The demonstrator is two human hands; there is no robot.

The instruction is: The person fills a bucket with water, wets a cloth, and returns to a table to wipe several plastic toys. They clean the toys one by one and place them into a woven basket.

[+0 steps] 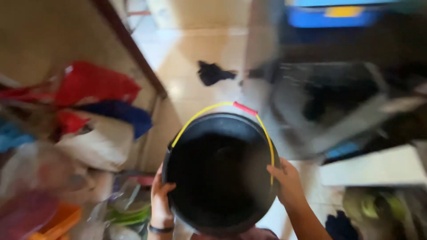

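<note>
A black round bucket (pixel 220 175) fills the lower middle of the head view, its dark inside facing me. A thin yellow wire handle with a red grip (pixel 245 108) arches over its far rim. My left hand (pixel 160 199) clasps the bucket's left rim, with a dark band on the wrist. Over on the right rim, my right hand (pixel 288 181) grips with the fingers curled over the edge. Both hands hold the bucket up above the floor.
Red, blue and white bags (pixel 95 111) pile up at the left, with an orange tray (pixel 60 222) below. A dark cloth (pixel 212 73) lies on the tiled floor ahead. A blurred dark metal unit (pixel 329 102) stands right; a blue crate (pixel 331 15) sits top right.
</note>
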